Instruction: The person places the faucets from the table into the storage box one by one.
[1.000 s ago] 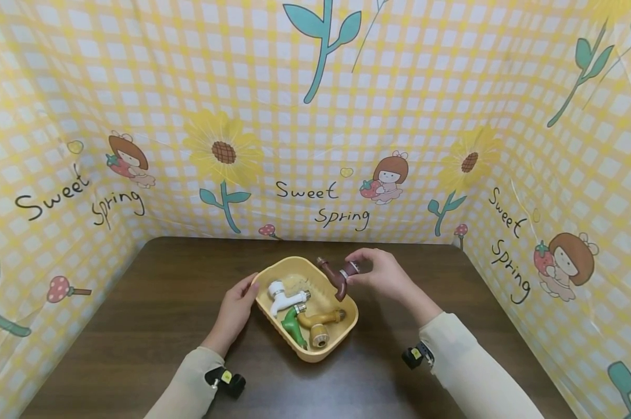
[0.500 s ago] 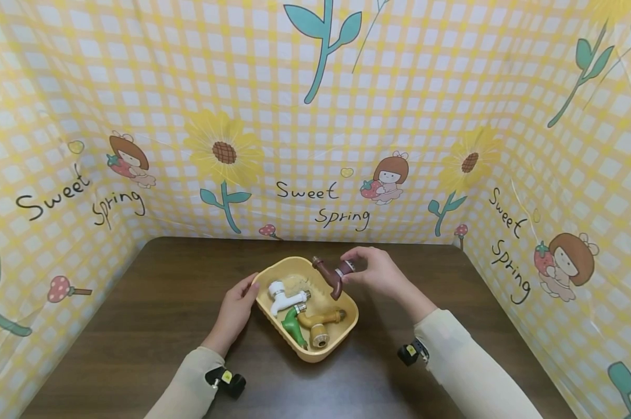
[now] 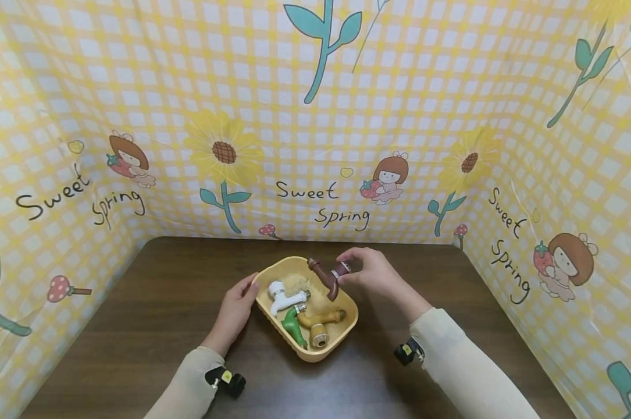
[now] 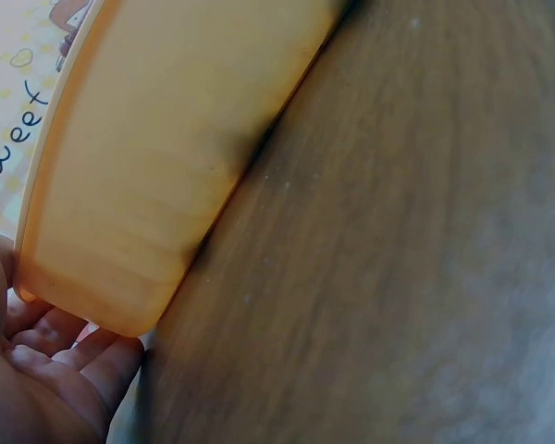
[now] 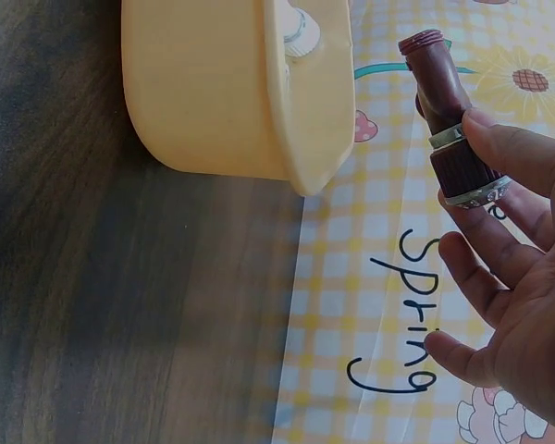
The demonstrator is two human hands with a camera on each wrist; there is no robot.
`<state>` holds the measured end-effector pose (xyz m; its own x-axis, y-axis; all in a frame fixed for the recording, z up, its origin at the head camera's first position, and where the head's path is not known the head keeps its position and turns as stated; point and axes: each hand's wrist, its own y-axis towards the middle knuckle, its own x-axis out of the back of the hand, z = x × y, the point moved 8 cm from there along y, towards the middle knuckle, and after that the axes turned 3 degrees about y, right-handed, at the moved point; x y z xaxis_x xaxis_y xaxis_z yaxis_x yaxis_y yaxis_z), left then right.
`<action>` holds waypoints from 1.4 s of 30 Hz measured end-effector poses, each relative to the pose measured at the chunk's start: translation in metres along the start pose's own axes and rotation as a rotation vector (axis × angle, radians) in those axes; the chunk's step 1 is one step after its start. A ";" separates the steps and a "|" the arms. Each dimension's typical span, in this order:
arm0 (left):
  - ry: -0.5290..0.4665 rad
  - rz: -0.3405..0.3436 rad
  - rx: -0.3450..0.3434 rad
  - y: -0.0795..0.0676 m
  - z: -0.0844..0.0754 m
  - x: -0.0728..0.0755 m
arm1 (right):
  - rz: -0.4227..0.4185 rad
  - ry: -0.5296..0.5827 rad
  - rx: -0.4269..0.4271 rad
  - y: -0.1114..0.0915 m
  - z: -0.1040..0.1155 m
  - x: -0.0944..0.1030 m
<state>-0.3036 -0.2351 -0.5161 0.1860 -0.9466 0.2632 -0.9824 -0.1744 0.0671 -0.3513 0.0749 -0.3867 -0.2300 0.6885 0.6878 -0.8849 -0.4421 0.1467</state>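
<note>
A brown faucet [image 3: 330, 280] with a ribbed handle is tilted above the far right rim of a yellow plastic basin [image 3: 316, 355]. My right hand [image 3: 375, 274] pinches it by the handle end between thumb and fingers; the right wrist view shows the faucet [image 5: 441, 97] with its threaded end pointing up. My left hand [image 3: 236, 308] grips the basin's left rim, thumb on the edge, fingers against the outside. Inside the basin lie a white faucet [image 3: 289, 299], a green faucet [image 3: 292, 327] and a mustard-yellow faucet [image 3: 315, 320], the last two side by side.
The basin stands on a dark wooden table [image 3: 137, 326]. Behind it and along both sides hangs a yellow checked cloth [image 3: 315, 139] printed with flowers and figures. A small black camera is strapped to each wrist.
My right hand has moved a little left with the brown faucet, bringing it further over the basin. The left hand, the basin and the faucets inside have stayed put.
</note>
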 end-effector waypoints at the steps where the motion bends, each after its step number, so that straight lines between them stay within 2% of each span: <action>1: 0.001 0.000 0.002 0.000 0.000 0.000 | 0.003 0.004 0.000 0.000 0.000 -0.001; 21: -0.017 0.000 -0.007 0.001 -0.002 0.001 | 0.021 -0.029 0.025 0.011 0.000 -0.013; 38: 0.001 -0.005 0.003 0.000 -0.001 0.001 | 0.042 0.010 0.039 0.016 -0.001 -0.026; 42: 0.008 -0.004 -0.014 0.000 0.000 0.000 | 0.053 0.009 0.034 0.018 -0.001 -0.030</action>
<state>-0.3040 -0.2353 -0.5165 0.1898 -0.9438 0.2706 -0.9814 -0.1741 0.0810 -0.3607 0.0470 -0.4054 -0.2795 0.6688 0.6890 -0.8573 -0.4969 0.1346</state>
